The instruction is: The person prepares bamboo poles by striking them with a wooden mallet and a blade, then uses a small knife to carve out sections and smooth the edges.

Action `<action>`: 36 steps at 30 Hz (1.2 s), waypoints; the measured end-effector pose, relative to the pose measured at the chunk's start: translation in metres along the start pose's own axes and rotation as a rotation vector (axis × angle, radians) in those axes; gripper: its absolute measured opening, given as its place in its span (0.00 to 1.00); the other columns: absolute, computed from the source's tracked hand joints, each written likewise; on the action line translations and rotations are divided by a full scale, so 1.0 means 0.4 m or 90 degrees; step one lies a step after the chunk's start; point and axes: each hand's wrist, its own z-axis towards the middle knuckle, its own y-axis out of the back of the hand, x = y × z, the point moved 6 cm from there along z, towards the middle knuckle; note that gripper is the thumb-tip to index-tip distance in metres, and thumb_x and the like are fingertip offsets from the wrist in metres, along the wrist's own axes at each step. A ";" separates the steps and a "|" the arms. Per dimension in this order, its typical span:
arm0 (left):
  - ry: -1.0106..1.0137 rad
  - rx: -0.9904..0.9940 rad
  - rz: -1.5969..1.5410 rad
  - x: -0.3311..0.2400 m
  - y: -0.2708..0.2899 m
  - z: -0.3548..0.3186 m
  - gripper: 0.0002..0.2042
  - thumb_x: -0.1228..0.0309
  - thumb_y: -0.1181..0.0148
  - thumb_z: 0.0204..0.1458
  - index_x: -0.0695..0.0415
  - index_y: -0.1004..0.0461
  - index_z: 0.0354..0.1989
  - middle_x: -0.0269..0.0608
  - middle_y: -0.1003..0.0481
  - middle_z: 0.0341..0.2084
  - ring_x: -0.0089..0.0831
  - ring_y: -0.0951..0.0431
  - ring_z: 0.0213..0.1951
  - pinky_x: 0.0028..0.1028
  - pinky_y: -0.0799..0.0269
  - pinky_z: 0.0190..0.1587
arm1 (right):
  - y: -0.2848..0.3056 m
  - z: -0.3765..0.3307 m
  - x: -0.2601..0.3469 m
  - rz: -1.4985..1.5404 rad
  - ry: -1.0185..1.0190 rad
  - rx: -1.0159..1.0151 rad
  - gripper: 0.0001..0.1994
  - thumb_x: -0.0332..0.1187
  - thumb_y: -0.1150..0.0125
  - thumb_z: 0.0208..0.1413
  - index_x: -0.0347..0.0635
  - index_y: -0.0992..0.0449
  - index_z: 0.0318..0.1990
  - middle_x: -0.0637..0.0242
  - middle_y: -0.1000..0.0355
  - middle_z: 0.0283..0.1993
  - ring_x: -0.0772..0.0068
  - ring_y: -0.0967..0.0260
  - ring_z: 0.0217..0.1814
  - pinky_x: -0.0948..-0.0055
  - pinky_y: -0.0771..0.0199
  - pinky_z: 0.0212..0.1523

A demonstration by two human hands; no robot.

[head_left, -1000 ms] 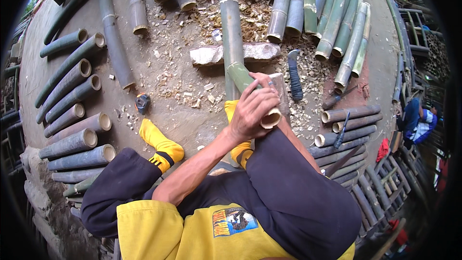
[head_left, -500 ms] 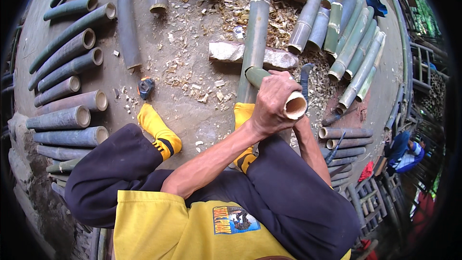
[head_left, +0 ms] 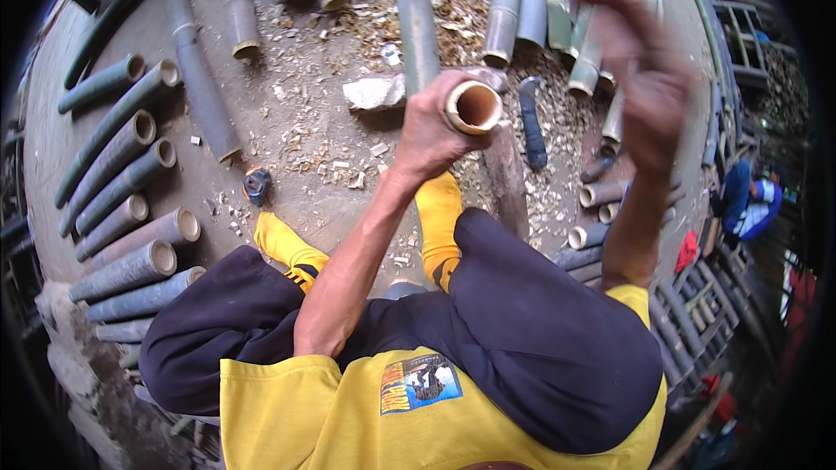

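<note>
Lifted, right hand [head_left: 649,78] hangs clear of left-gripped bamboo pole [head_left: 418,26].

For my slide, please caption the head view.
Left hand grips a cut bamboo pole; right hand raised, empty.

Outdoor bamboo workshop, work done on bare ground. Cut bamboo poles [head_left: 113,183] lined in rows at left of frame, hollow ends showing; more poles [head_left: 522,9] stacked across top. Ground [head_left: 218,209] hard packed, littered with wood chips and shavings [head_left: 331,122] at upper centre. Flat stone block [head_left: 374,91] among chips. Dark-handled tool [head_left: 529,122] lying right of centre. Stacked wooden frames [head_left: 697,313] at lower right. Another person [head_left: 749,204] at right edge.
</note>
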 end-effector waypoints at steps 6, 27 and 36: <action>-0.008 -0.037 -0.078 0.003 -0.021 -0.003 0.20 0.74 0.29 0.36 0.62 0.27 0.40 0.39 0.24 0.34 0.26 0.24 0.35 0.27 0.26 0.39 | -0.313 -0.117 -0.080 -0.172 0.234 0.328 0.15 0.34 0.46 0.57 0.34 0.26 0.48 0.56 0.25 0.45 0.68 0.26 0.41 0.72 0.25 0.42; -0.238 -0.075 0.134 -0.048 -0.063 -0.049 0.24 0.77 0.31 0.37 0.62 0.33 0.44 0.43 0.26 0.33 0.34 0.24 0.35 0.32 0.27 0.41 | -0.065 -0.782 -0.719 -0.356 -0.680 0.090 0.28 0.34 0.36 0.42 0.36 0.35 0.54 0.45 0.32 0.44 0.46 0.35 0.49 0.54 0.36 0.48; -0.165 -0.038 0.089 -0.037 -0.073 -0.048 0.19 0.76 0.28 0.34 0.53 0.30 0.37 0.35 0.25 0.29 0.32 0.22 0.36 0.37 0.27 0.45 | -0.051 -0.719 -0.688 -0.375 -0.779 0.021 0.22 0.32 0.38 0.39 0.37 0.34 0.44 0.51 0.30 0.30 0.51 0.31 0.32 0.56 0.33 0.36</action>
